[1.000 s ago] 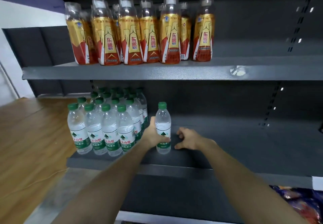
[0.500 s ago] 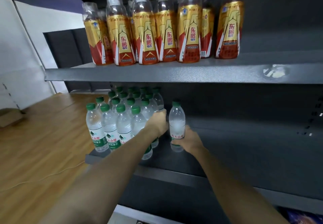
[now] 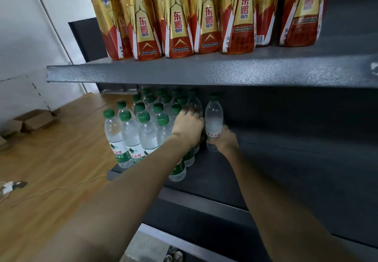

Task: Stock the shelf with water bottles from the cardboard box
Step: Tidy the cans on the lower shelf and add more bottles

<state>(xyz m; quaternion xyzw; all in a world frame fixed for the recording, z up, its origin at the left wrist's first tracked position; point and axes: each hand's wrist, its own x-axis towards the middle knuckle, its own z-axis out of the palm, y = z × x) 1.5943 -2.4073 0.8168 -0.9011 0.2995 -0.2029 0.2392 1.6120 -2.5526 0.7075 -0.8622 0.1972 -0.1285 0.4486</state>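
Bottles of water (image 3: 131,137) fill the left of the lower shelf (image 3: 286,169). Right hand (image 3: 225,141) grips one lone bottle (image 3: 214,118); left hand (image 3: 187,127) curls around a bottle in the pack. Next, probably slide it snug beside them, upright.

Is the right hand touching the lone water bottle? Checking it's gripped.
Touching: the head view shows the right hand wrapped round the lone water bottle's lower half.

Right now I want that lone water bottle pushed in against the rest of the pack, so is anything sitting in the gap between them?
Yes: the left hand sits in that gap, fingers curled on a bottle at the water bottle group edge. The right hand grips the lone bottle low down. No other object shows there.
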